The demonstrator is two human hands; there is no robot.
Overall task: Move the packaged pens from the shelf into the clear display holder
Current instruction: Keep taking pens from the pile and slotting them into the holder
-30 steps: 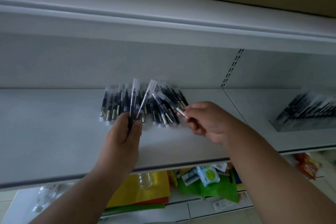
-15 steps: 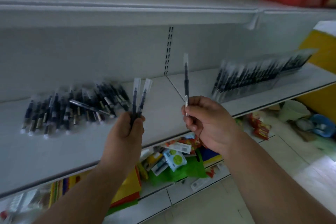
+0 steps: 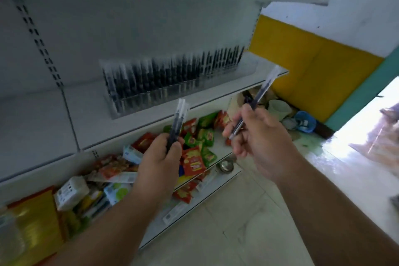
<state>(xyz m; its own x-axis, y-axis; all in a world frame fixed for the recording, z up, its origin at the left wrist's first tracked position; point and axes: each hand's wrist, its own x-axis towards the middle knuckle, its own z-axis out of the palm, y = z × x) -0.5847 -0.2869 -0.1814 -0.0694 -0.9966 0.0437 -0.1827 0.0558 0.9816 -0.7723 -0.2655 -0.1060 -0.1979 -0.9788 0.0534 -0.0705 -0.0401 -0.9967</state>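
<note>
The right hand is pinching a single packaged pen between thumb and fingers near its lower end, and the left hand is gripping a small bundle of packaged pens, two or perhaps three, the blur making the count uncertain. Both grips are grasping their pens in the air in front of the shelf, none resting on it.

The clear display holder is sitting on that shelf, running along it from mid-shelf towards the right end near the front edge, already carrying a long row of dark pens standing side by side and leaning back. It is lying up and ahead of both grips. The single pen's long axis is pointing up and to the right, its clear tip reaching over the shelf's front right corner, close to the holder's right end. The left bundle is standing nearly upright, its tips just below the shelf's front edge under the holder's left-middle part.

The right hand is judged nearer to the right end of the row and the left hand to its left part; each pen will probably need tilting to match the lean of the row.

Nothing on the pen sleeves, the snack packets on the lower shelf or the price strips is legible through the motion blur.
</note>
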